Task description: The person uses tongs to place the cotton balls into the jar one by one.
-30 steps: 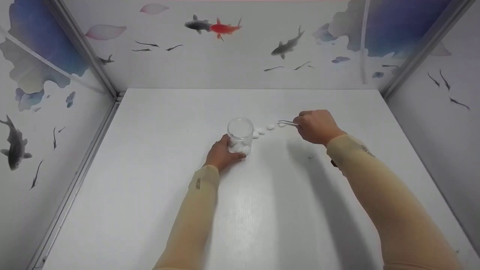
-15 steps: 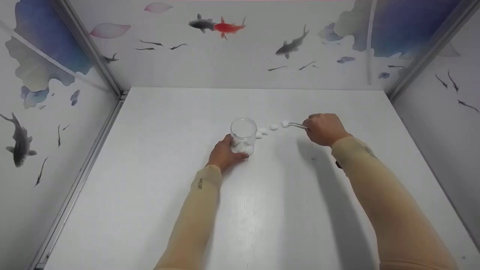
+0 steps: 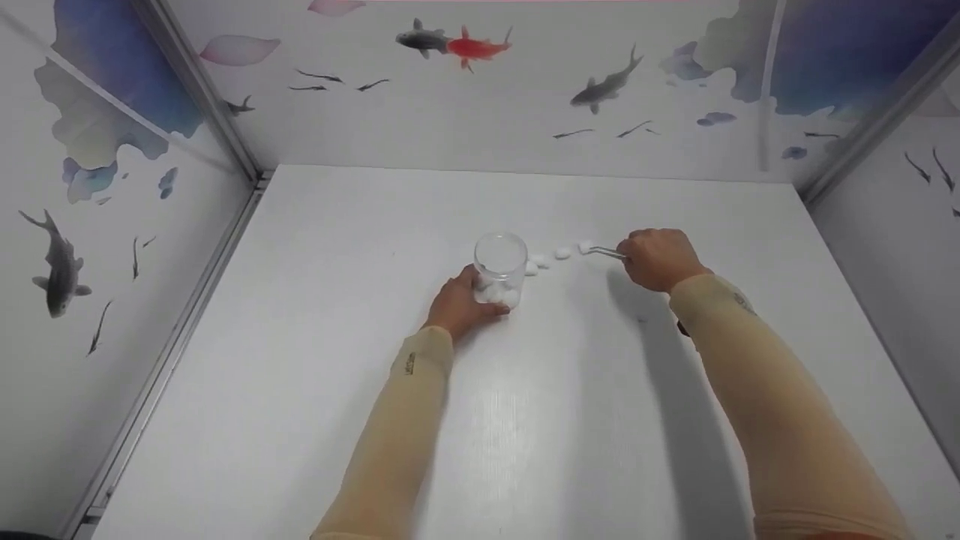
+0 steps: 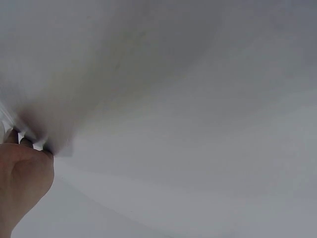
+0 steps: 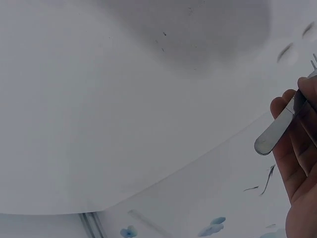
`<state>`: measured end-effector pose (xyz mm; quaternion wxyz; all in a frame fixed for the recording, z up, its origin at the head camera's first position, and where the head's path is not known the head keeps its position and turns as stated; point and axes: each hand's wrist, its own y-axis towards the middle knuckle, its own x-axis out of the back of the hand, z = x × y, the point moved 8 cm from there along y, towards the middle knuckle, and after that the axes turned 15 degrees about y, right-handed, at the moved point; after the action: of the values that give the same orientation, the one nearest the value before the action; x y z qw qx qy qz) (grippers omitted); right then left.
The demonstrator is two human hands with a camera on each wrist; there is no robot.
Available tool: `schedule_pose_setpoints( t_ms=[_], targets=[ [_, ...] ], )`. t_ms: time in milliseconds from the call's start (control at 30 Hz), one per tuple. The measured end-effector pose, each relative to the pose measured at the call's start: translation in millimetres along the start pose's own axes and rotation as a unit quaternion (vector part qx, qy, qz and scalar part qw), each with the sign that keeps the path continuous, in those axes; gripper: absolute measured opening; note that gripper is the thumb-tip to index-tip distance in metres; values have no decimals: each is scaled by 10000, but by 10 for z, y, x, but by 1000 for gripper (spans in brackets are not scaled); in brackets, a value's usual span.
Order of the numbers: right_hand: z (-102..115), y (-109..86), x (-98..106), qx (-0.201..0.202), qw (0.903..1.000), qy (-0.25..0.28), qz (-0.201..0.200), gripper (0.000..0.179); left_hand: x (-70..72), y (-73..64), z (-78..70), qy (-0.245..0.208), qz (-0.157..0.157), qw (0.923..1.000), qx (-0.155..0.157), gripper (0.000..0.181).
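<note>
In the head view my left hand (image 3: 463, 304) holds a clear plastic jar (image 3: 501, 259) low on its side, with thumb and fingers around it. Several small white oval pieces lie inside the uncapped jar. My right hand (image 3: 664, 259) grips metal bent-tip tweezers (image 3: 609, 253); their tips meet a white oval piece (image 3: 585, 247). Whether that piece is lifted is too small to tell. In the right wrist view, the tweezers' flat rounded end (image 5: 267, 141) sticks out past my curled fingers. The left wrist view shows my left hand (image 4: 25, 173) at its edge, the jar mostly cut off.
More white pieces (image 3: 562, 253) lie in a short row on the white table (image 3: 360, 262), between the jar and the tweezers. White walls printed with fish (image 3: 480, 49) enclose the table at the back and both sides.
The tweezers' tips, over the farthest white piece at first, now meet its right side. That piece has shifted slightly away from the jar's row. My left hand keeps holding the jar; the head view has drifted.
</note>
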<state>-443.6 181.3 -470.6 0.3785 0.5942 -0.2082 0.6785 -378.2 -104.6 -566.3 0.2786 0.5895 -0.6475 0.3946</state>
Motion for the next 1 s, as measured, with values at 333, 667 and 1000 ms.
schedule_pose_setpoints(
  t_ms=[333,667,1000],
  targets=[
    [-95,117,-66,-245,9996,-172,-6,10,-8,14,6,-62,24,10000,21,96],
    [-146,168,-159,-264,9994,-215,9,11,-31,32,18,-9,80,10000,29,101],
    [-167,220,-293,-549,9981,-145,241,16,-21,45,32,-6,3,10000,33,99]
  ],
)
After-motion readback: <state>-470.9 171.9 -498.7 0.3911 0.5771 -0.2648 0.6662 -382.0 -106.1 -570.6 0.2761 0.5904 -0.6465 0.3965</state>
